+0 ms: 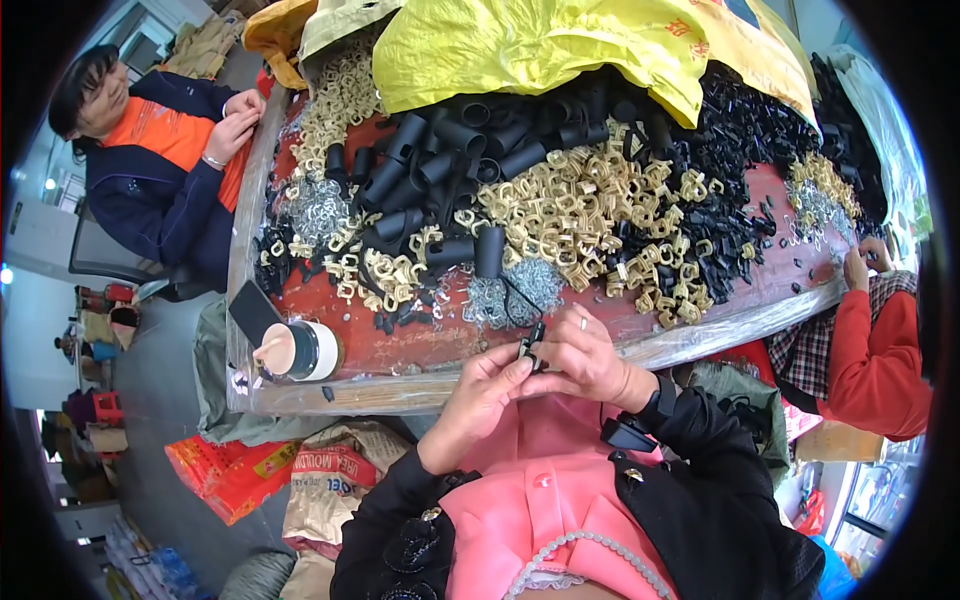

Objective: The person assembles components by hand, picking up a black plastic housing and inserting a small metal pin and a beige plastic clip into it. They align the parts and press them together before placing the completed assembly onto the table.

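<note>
Close to the table's front edge, my left hand (478, 398) and my right hand (582, 358) meet around a small black plastic part (533, 342). Fingertips of both hands are closed on it and cover most of its shape. A thin black cord-like strip (517, 296) runs up from near the part toward a black tube (489, 250); whether it is joined to either I cannot tell. Just beyond my fingers lies a heap of silvery wire clips (510, 292). Behind that spread gold-coloured ring-shaped pieces (570, 205).
Black tubes (400, 165) and small black pieces (725, 150) cover the red table (400, 345). Yellow sacks (540, 45) lie at the back. A cup-like container (318, 350) and a dark phone-like slab (254, 312) stand front left. People sit left (165, 165) and right (875, 345).
</note>
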{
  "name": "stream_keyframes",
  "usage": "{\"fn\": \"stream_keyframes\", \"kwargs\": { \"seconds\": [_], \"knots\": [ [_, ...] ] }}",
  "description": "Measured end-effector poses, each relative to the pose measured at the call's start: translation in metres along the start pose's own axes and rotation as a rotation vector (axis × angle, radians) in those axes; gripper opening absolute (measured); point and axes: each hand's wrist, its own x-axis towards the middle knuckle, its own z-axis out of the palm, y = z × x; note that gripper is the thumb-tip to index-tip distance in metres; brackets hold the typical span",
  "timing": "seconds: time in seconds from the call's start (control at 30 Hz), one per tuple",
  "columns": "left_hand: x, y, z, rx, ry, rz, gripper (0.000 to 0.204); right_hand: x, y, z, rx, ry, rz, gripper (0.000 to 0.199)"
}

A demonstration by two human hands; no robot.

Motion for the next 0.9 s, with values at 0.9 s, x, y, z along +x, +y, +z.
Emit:
{"fn": "stream_keyframes", "kwargs": {
  "seconds": [0.9],
  "knots": [
    [-0.023,0.038,-0.057,-0.047,0.132,0.222,0.024,0.057,0.002,0.012,0.422,-0.089,0.522,0.019]
  ]
}}
